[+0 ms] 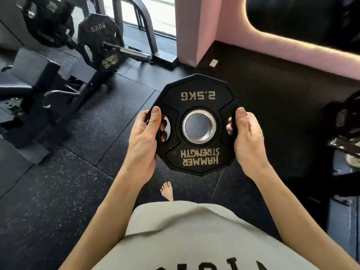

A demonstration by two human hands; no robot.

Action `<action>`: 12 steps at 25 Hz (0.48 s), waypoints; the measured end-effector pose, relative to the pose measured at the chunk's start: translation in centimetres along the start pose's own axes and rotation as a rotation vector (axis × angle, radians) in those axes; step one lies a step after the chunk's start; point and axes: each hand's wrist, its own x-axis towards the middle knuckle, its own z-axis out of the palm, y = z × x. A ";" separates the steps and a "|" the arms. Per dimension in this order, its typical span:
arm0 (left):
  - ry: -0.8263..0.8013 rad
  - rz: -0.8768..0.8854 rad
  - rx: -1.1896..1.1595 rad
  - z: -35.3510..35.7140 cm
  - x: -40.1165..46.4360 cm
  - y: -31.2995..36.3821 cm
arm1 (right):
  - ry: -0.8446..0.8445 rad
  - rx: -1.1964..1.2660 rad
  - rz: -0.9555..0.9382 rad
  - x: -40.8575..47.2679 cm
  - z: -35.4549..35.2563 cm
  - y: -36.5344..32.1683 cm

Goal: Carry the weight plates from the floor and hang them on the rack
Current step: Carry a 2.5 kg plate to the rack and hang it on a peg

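Black weight plate (196,123) held between left hand (145,137) and right hand (246,137), both gripping side slots.

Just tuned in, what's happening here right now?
A person holds a 2.5 kg weight plate up in front of them, off the floor, left hand and right hand each curled round a side grip slot. A bigger plate already sits on a bar ahead to the left.

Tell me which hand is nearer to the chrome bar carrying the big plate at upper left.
Left. The left hand grips the 2.5KG plate on the side toward the chrome bar; the right hand grips the plate's opposite edge, farther from it.
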 end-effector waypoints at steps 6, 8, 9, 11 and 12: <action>-0.148 -0.057 0.042 0.9 17.1 4.9 | 0.190 0.042 0.011 12.9 5.6 -2.6; -0.180 -0.075 0.054 2.5 22.6 5.7 | 0.236 0.040 0.021 17.7 6.3 -3.1; -0.184 -0.081 0.061 3.5 25.3 5.9 | 0.254 0.036 0.030 20.2 6.4 -3.2; -0.194 -0.077 0.064 5.7 30.5 6.0 | 0.287 0.029 0.033 25.4 6.4 -3.2; -0.204 -0.074 0.058 6.8 32.8 6.1 | 0.292 0.032 0.033 27.7 6.3 -3.4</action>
